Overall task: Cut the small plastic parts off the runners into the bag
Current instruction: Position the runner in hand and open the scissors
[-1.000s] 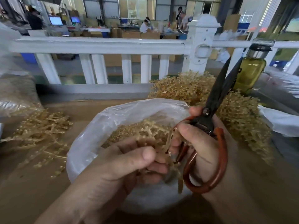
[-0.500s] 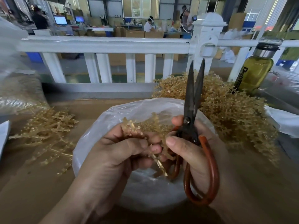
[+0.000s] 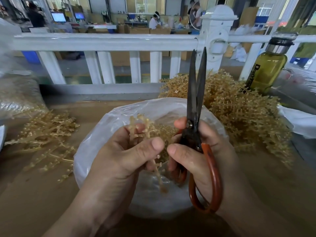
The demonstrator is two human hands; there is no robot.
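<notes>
Fingers (image 3: 123,134) of the left hand (image 3: 119,159), curled at lower centre, pinch a tan runner (image 3: 158,176) against the thumb. Its long axis runs near vertical, with the upper end toward the railing (image 3: 106,41) and the lower end hanging over the open mouth of the clear bag (image 3: 102,134) on the brown table (image 3: 34,194). Tan pieces (image 3: 168,132) lie inside the bag. Right of centre, the right hand (image 3: 208,151) grips the orange handles of the scissors (image 3: 195,103), fingers curled round them; the blades point straight up, slightly parted. At upper right lie heaped runners (image 3: 248,117) and a bottle (image 3: 266,69).
</notes>
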